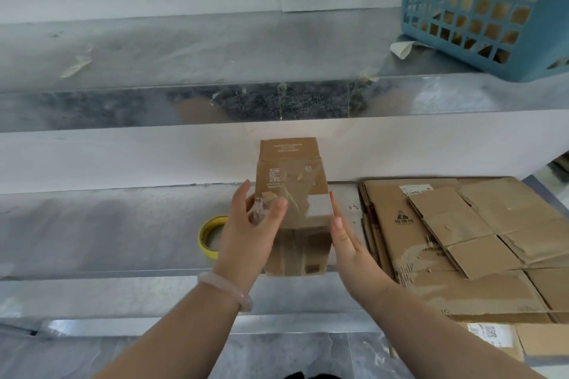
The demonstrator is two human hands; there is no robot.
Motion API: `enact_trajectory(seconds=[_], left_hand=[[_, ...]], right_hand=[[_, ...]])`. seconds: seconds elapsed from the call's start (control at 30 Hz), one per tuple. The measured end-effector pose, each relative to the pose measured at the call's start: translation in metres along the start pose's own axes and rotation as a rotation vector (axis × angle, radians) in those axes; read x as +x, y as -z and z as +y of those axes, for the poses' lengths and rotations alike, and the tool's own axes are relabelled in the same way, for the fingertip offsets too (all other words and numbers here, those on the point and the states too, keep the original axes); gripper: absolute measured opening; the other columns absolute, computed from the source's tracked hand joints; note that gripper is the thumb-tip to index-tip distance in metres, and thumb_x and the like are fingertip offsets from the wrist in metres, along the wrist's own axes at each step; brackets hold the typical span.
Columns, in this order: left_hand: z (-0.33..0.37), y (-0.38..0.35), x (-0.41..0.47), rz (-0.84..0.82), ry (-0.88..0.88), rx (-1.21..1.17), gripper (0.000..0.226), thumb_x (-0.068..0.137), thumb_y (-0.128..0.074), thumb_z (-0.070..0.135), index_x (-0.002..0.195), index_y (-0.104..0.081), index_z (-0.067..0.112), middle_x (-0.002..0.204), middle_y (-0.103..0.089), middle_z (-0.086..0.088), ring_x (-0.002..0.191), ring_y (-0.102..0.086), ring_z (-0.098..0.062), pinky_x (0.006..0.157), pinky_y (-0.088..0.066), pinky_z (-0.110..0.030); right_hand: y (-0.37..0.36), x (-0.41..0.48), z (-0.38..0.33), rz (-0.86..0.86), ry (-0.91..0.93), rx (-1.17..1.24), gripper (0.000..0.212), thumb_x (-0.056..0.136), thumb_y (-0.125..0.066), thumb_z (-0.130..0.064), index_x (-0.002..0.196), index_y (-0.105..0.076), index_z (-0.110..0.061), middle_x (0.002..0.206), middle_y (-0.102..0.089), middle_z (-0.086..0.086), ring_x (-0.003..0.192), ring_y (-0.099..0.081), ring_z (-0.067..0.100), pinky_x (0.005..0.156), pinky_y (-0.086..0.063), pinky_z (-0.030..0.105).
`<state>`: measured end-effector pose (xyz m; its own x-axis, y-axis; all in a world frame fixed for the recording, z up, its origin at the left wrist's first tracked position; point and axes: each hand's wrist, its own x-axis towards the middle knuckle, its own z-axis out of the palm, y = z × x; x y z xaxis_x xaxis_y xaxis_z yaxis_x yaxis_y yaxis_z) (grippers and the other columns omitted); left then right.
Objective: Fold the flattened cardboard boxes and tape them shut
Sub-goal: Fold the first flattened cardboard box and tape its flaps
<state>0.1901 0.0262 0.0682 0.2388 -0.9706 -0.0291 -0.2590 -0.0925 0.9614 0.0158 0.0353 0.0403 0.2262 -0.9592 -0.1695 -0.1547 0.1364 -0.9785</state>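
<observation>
**Cardboard box squared up between your two hands**

Cardboard box (294,209) stands erected at the near edge of the steel bench (107,224), one flap raised at its far end. Your left hand (252,224) cups its left side with fingers spread and thumb over the top; your right hand (348,240) presses flat and open against its right side. Neither hand closes around it; likely you are bracing the walls so they stay square for taping. Just left of the box, partly behind your left hand, lies the yellow tape roll (209,235), within easy reach. Right of the box sits the stack of flattened boxes (462,240). Printing and a QR-like code on the box are too blurred to read; the stack's logo and labels likewise.
</observation>
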Motion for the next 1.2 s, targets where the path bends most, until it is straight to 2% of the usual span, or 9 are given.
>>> enact_trajectory(seconds=[0.1, 0.2, 0.4, 0.47, 0.57, 0.67, 0.87, 1.03, 1.2], left_hand=[[0.008, 0.0, 0.009, -0.032, 0.047, 0.111, 0.069, 0.089, -0.06, 0.048, 0.148, -0.026, 0.041, 0.129, -0.052, 0.021, 0.115, -0.051, -0.004, 0.096, -0.046, -0.026], [0.004, 0.012, 0.005, 0.032, 0.068, 0.033, 0.054, 0.095, -0.055, 0.035, 0.146, -0.035, 0.04, 0.125, -0.057, 0.02, 0.109, -0.056, -0.005, 0.094, -0.049, -0.03], [-0.01, 0.034, -0.007, 0.15, 0.283, -0.669, 0.025, 0.1, -0.05, 0.022, 0.11, -0.072, 0.028, 0.108, -0.073, 0.002, 0.101, -0.069, -0.022, 0.085, -0.056, -0.045], [-0.014, 0.031, -0.01, 0.083, 0.302, -0.771, 0.026, 0.102, -0.045, 0.02, 0.114, -0.068, 0.018, 0.108, -0.072, -0.006, 0.098, -0.07, -0.023, 0.077, -0.058, -0.039], [-0.022, 0.025, -0.009, 0.095, 0.223, -0.417, 0.027, 0.1, -0.048, 0.013, 0.098, -0.073, 0.022, 0.094, -0.072, -0.004, 0.094, -0.068, -0.024, 0.073, -0.058, -0.031], [-0.025, 0.028, -0.007, 0.043, 0.166, -0.21, 0.037, 0.098, -0.049, 0.01, 0.084, -0.076, 0.031, 0.082, -0.073, 0.006, 0.081, -0.068, -0.016, 0.071, -0.056, -0.026], [-0.047, 0.023, 0.002, -0.245, 0.612, -0.734, 0.031, 0.099, -0.039, 0.049, 0.11, -0.058, 0.027, 0.115, -0.067, -0.003, 0.107, -0.064, -0.023, 0.102, -0.045, -0.047], [-0.074, 0.015, 0.012, -0.159, 0.612, -0.432, 0.024, 0.099, -0.048, 0.039, 0.112, -0.061, 0.023, 0.111, -0.067, -0.005, 0.104, -0.063, -0.024, 0.091, -0.053, -0.043], [-0.105, 0.036, 0.019, -0.231, 0.169, 0.16, 0.022, 0.099, -0.049, 0.022, 0.101, -0.069, 0.03, 0.108, -0.065, -0.004, 0.102, -0.059, -0.022, 0.094, -0.045, -0.038]], right_hand=[[0.007, -0.001, -0.001, 0.0, -0.048, 0.112, 0.066, 0.085, -0.036, -0.077, 0.146, -0.018, -0.06, 0.153, -0.029, -0.029, 0.143, -0.026, -0.001, 0.122, -0.019, 0.037], [0.016, -0.009, 0.01, 0.057, -0.108, -0.03, 0.075, 0.085, -0.042, -0.07, 0.151, -0.012, -0.051, 0.158, -0.022, -0.022, 0.145, -0.022, 0.004, 0.121, -0.017, 0.039], [0.021, -0.036, 0.022, 0.089, -0.131, 0.243, 0.111, 0.059, -0.061, -0.087, 0.151, -0.01, -0.053, 0.156, -0.028, -0.02, 0.142, -0.031, 0.007, 0.119, -0.022, 0.039], [0.017, -0.04, 0.02, 0.095, -0.028, 0.326, 0.1, 0.053, -0.073, -0.081, 0.14, -0.028, -0.063, 0.142, -0.05, -0.023, 0.128, -0.049, -0.002, 0.11, -0.04, 0.029], [0.014, -0.04, 0.009, 0.207, 0.109, 0.166, 0.061, 0.061, -0.074, -0.074, 0.114, -0.044, -0.073, 0.117, -0.06, -0.034, 0.107, -0.055, -0.016, 0.081, -0.046, 0.003], [0.019, -0.034, -0.003, 0.324, 0.186, 0.057, 0.059, 0.07, -0.071, -0.062, 0.121, -0.044, -0.064, 0.117, -0.061, -0.03, 0.109, -0.058, -0.008, 0.091, -0.05, 0.022], [0.021, -0.024, -0.012, 0.466, 0.4, -0.418, 0.073, 0.08, -0.066, -0.062, 0.144, -0.035, -0.05, 0.149, -0.039, -0.021, 0.139, -0.035, 0.011, 0.11, -0.039, 0.047], [0.006, -0.003, -0.018, 0.438, 0.596, -0.779, 0.062, 0.087, -0.065, -0.051, 0.141, -0.05, -0.027, 0.147, -0.049, -0.004, 0.139, -0.04, 0.024, 0.109, -0.038, 0.056], [-0.016, 0.01, -0.016, 0.427, 0.627, -1.052, 0.055, 0.088, -0.052, -0.054, 0.138, -0.055, -0.032, 0.143, -0.053, -0.001, 0.134, -0.045, 0.025, 0.101, -0.04, 0.048]])
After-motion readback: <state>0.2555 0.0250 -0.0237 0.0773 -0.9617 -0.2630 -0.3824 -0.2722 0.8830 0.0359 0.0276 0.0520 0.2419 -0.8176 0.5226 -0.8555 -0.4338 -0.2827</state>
